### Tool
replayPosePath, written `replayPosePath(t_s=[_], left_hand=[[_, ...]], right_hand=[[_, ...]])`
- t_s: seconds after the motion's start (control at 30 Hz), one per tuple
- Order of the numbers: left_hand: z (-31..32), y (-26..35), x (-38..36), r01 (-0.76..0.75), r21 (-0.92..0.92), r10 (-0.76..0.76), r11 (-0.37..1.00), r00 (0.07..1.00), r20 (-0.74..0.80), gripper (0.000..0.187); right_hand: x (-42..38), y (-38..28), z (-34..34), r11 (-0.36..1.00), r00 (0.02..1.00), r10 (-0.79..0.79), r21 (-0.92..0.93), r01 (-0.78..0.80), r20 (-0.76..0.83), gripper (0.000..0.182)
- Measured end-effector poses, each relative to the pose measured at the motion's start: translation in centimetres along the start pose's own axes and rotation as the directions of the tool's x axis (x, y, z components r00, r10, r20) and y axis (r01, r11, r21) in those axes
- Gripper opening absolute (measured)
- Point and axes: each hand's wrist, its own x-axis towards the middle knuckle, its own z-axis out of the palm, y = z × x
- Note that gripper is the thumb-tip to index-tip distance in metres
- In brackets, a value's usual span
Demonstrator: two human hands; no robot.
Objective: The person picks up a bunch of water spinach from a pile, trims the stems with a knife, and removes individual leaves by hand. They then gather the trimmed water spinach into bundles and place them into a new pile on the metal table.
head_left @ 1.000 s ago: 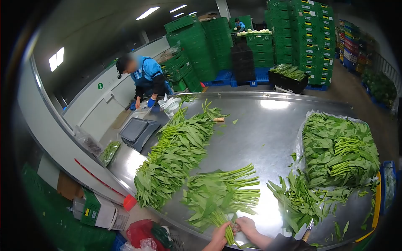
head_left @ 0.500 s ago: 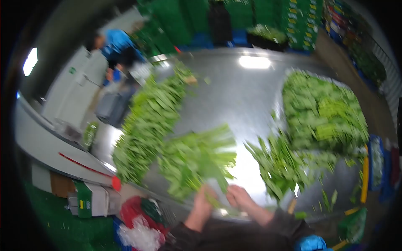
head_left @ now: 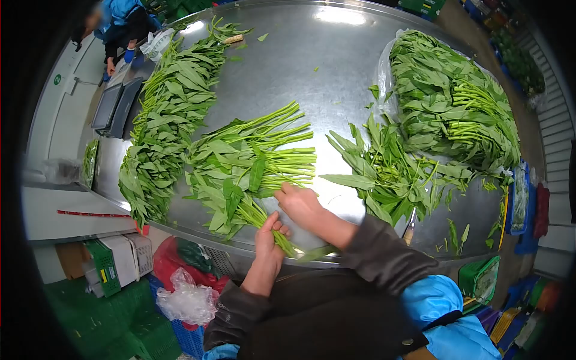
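Observation:
My left hand (head_left: 268,245) is wrapped round the stems of a small bunch of water spinach (head_left: 251,211), its stem ends poking out below my fist near the table's front edge. Just above, my right hand (head_left: 302,208) has its fingers curled together by a leaf and the lower stems of a larger pile of water spinach (head_left: 264,156); what they pinch is hidden. That pile lies with its cut stems pointing right. A loose leaf (head_left: 317,253) rests beneath my hands at the edge. Right of them is a heap of loose leafy stalks (head_left: 384,162).
A long row of water spinach (head_left: 165,114) runs along the metal table (head_left: 282,66) to the left. A plastic-lined stack (head_left: 432,90) stands at right. A knife (head_left: 410,228) lies near the front edge. Another person (head_left: 123,24) stands at far left by a grey device (head_left: 117,107).
The view has tilted down and become sharper. My right hand has moved up and left to the pile's stems, while my left hand still grips the small bunch.

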Motion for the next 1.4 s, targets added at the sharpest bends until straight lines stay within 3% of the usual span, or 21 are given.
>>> replayPosePath(t_s=[0.07,0.2,0.3,0.37,0.43,0.47,0.5,0.57,0.6,0.73,0.8,0.83,0.9,0.93,0.97,1.03,1.07,1.1,1.17,1.2,1.4], left_hand=[[0.1,0.3,-0.1,0.014,-0.015,-0.014,1.000,1.000,0.007,0.023],[0.2,0.8,-0.3,-0.005,-0.036,0.007,0.999,1.000,0.029,0.022],[0.5,1.6,-0.3,-0.001,-0.080,0.006,0.997,0.998,0.068,0.016],[0.4,2.5,0.4,0.002,-0.096,0.005,0.995,0.997,0.072,0.014],[-0.1,2.9,1.5,0.088,-0.135,-0.054,0.987,0.970,0.238,0.015],[0.0,2.6,2.2,0.038,-0.153,-0.010,0.987,0.984,0.175,0.028],[0.9,2.5,2.5,0.050,-0.144,-0.025,0.988,0.986,0.167,0.028],[3.2,2.6,3.3,-0.010,-0.116,0.024,0.993,0.993,0.119,0.038],[3.3,2.5,4.4,0.003,-0.152,0.024,0.988,0.984,0.176,0.044],[2.9,2.4,6.1,-0.044,-0.060,0.054,0.997,0.986,0.160,0.043],[2.7,2.4,6.1,-0.018,-0.062,0.028,0.998,0.984,0.176,0.046],[2.7,2.3,6.0,-0.017,-0.070,0.029,0.997,0.984,0.174,0.046],[3.1,2.2,5.7,-0.038,-0.045,0.043,0.998,0.990,0.132,0.048],[3.3,2.2,5.6,-0.040,-0.045,0.046,0.998,0.990,0.136,0.048],[3.4,2.2,5.5,-0.038,-0.059,0.045,0.998,0.993,0.113,0.045],[3.5,2.2,5.5,-0.046,-0.074,0.053,0.996,0.994,0.098,0.042],[3.4,2.2,5.6,-0.021,-0.074,0.025,0.997,0.998,0.051,0.036],[3.4,2.2,5.6,0.003,-0.078,-0.003,0.997,1.000,0.003,0.030],[3.2,2.2,5.3,-0.009,-0.080,0.008,0.997,1.000,-0.010,0.026],[3.2,2.1,5.3,0.026,-0.137,-0.019,0.990,0.999,0.048,0.026],[4.4,1.3,6.1,0.050,-0.199,0.005,0.979,0.963,0.268,0.037]], right_hand=[[1.4,0.5,2.4,0.981,0.995,0.051,-0.192,-0.033,0.086,0.006],[1.8,1.1,2.7,0.984,0.997,0.008,-0.176,0.004,0.072,0.006],[0.8,1.8,0.5,1.000,0.992,-0.015,-0.011,0.016,0.125,0.007],[-0.6,2.7,-1.5,0.916,0.924,-0.381,0.142,0.375,0.016,0.007],[-2.0,4.2,-1.9,0.894,0.911,-0.409,0.224,0.388,0.055,0.007],[-2.6,4.8,-1.9,0.866,0.893,-0.442,0.300,0.401,0.082,0.008],[-2.9,5.0,-1.8,0.870,0.900,-0.428,0.307,0.385,0.084,0.008],[-2.3,5.3,-1.5,0.914,0.894,-0.370,0.274,0.300,0.254,0.010],[-2.1,5.2,-1.5,0.909,0.906,-0.368,0.286,0.304,0.208,0.009],[-3.9,5.9,-4.4,0.941,0.874,-0.327,0.204,0.269,0.359,0.009],[-6.1,6.8,-6.9,1.000,0.645,-0.029,0.015,0.026,0.763,0.019],[-5.2,6.2,-8.8,0.999,0.640,-0.031,0.015,0.031,0.768,0.019],[-2.7,5.3,-12.8,0.976,0.626,0.217,-0.162,-0.144,0.749,0.032],[-1.9,5.2,-12.1,0.955,0.770,0.296,-0.203,-0.219,0.565,0.039],[-1.5,5.1,-10.7,0.954,0.774,0.298,-0.203,-0.221,0.559,0.039],[-1.0,5.9,-7.1,0.936,0.888,0.341,-0.021,-0.352,0.307,0.035],[-1.2,6.6,-5.2,0.942,0.913,0.313,0.035,-0.333,0.262,0.028],[-1.3,6.6,-4.8,0.944,0.916,0.308,0.036,-0.328,0.255,0.028],[-1.6,6.7,-4.2,0.901,0.940,0.316,0.267,-0.340,0.130,0.020],[-1.5,6.4,-4.4,0.879,0.929,0.348,0.300,-0.369,0.123,0.018],[-1.0,6.1,-4.4,0.938,0.954,0.285,0.177,-0.298,0.096,0.021]])
